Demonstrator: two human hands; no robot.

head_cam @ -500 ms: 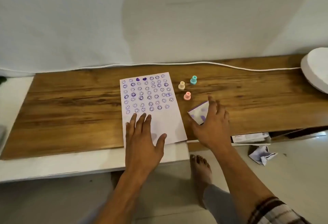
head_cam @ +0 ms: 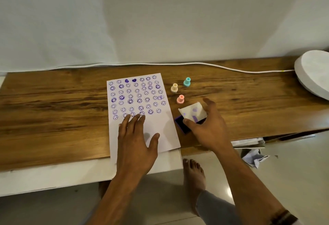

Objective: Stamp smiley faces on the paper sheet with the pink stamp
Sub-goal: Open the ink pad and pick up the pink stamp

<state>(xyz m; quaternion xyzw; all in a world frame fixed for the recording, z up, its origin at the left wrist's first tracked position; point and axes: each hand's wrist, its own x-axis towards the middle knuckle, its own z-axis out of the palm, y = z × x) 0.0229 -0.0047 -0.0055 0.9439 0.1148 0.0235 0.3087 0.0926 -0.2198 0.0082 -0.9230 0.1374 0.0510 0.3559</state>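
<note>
A white paper sheet [head_cam: 160, 126] covered with several rows of purple smiley prints lies on the wooden tabletop [head_cam: 53, 109]. My left hand [head_cam: 137, 142] rests flat on its lower blank part, fingers spread. The pink stamp [head_cam: 180, 99] stands upright just right of the sheet, untouched. My right hand [head_cam: 208, 126] grips the ink-stained white lid [head_cam: 193, 113] of the ink pad and tilts it up. The dark purple ink pad [head_cam: 181, 124] shows underneath, beside the sheet's right edge.
A cream stamp [head_cam: 174, 88] and a teal stamp [head_cam: 187, 82] stand behind the pink one. A white cable [head_cam: 213, 65] runs along the back edge. A white round object [head_cam: 315, 75] sits at far right. Crumpled paper [head_cam: 254, 158] and my bare foot [head_cam: 194, 176] are on the floor.
My right hand has lifted the lid upward, exposing the purple ink pad beneath. My left hand stays flat on the sheet.
</note>
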